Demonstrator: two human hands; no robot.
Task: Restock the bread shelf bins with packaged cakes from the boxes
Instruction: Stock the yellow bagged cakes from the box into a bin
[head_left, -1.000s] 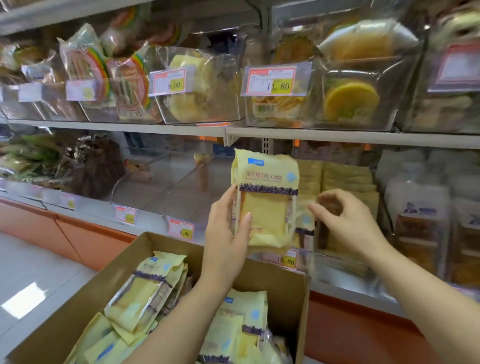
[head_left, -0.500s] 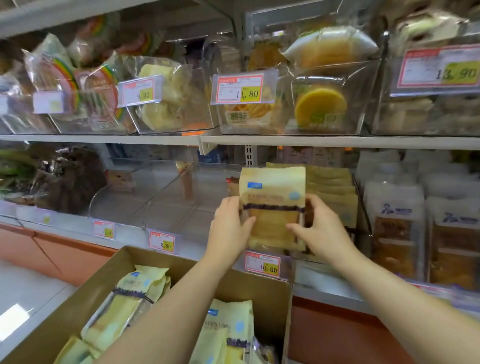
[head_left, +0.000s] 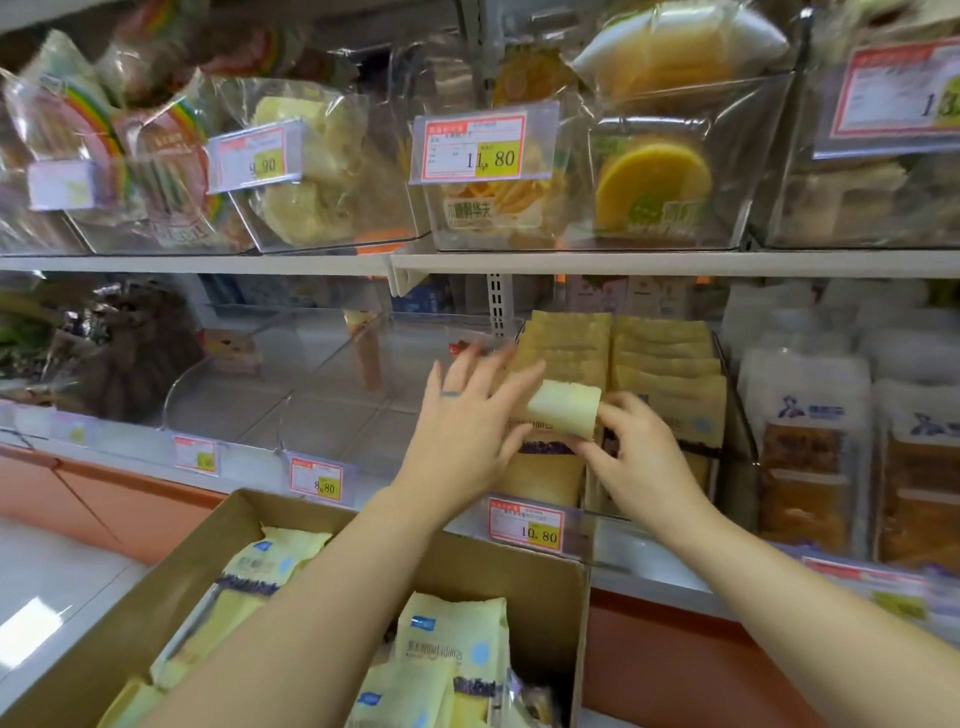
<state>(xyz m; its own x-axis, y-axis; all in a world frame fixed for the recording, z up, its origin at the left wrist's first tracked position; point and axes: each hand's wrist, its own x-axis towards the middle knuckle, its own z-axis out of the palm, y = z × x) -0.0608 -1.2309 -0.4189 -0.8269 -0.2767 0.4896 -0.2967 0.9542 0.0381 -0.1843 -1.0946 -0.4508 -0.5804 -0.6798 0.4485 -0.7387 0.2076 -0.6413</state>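
Left hand (head_left: 467, 415) is up at the middle shelf, centre of the frame, fingers straight and fanned out. They're a bit blurred, but they lie flat against the left side and top of the cake pack (head_left: 563, 411). There's a ring on one of those fingers. Right hand (head_left: 641, 457) is on the other side, fingers curled in and gripping the pack's right edge just under its folded-over top.

So the cake pack sits between my two hands, upright, pale yellow with a dark band across it. It stands at the very front of the clear bin (head_left: 733, 405), right of centre. Behind it the stacked packs (head_left: 665, 358) run in two rows toward the back, same yellow wrapper, and mine stands in front of the left row. Whether it touches the one behind, I can't tell; my hands cover that.

Just below, on the shelf edge, the price tag (head_left: 525, 522) reads 10.80. Down at the bottom of the frame is the open cardboard box (head_left: 519, 566), both my forearms passing over it, with loose packs (head_left: 452, 649) of the same cake lying inside. To the right of my bin stand brown cakes (head_left: 802, 467) in clear wrappers. Upper shelf, top centre, holds orange-slice cakes (head_left: 652, 182) in another clear bin.
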